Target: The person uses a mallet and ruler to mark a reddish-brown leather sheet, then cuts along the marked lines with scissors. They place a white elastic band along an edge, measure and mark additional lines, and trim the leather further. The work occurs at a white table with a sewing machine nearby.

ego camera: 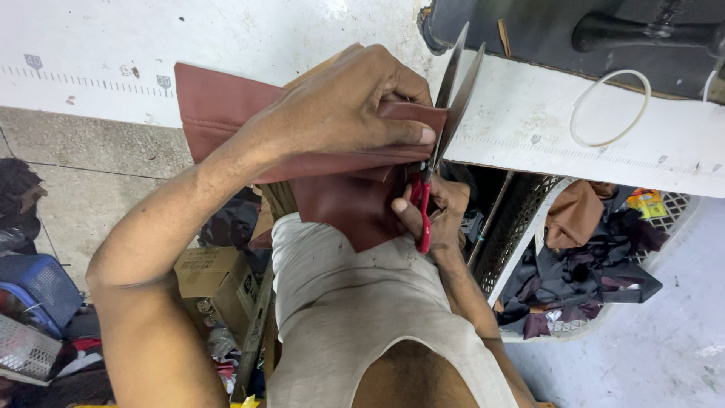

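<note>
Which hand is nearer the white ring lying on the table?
Right. The right hand grips the red-handled scissors below and left of the white ring; the left hand presses the brown leather farther left.

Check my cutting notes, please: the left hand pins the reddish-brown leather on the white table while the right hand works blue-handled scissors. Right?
Not quite: the scissors have red handles, not blue, as the head view shows. The left hand does pin the reddish-brown leather on the white table, and the right hand works them.
</note>
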